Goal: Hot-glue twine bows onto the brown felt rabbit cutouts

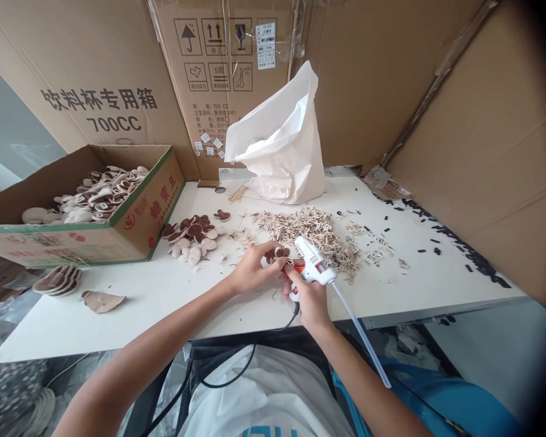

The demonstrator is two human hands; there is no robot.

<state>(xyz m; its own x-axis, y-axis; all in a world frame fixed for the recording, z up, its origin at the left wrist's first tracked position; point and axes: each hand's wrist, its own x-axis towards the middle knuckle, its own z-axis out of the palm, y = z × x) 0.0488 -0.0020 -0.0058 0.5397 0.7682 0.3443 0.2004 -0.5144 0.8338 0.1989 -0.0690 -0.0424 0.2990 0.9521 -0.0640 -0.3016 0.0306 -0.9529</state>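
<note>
My left hand [253, 270] pinches a small brown and cream piece [278, 252] above the white table [131, 303]. My right hand [310, 302] is shut around a white hot glue gun [313, 266] with an orange trigger. Its nozzle points at the small piece, almost touching it, though the fingers hide the exact tip. A long translucent glue stick [361, 332] runs from the back of the gun towards the lower right. Left of my hands lies a heap of rounded brown and cream pieces [191, 238], and a pile of thin beige strips [312, 237] lies beyond them.
An open cardboard box [152, 206] of rounded pieces stands at the table's left end. A white paper bag [282, 145] stands at the back. Black bits [464, 255] line the right side, a stack of pieces [57, 280] sits front left, and a black cable [236, 376] hangs below the table.
</note>
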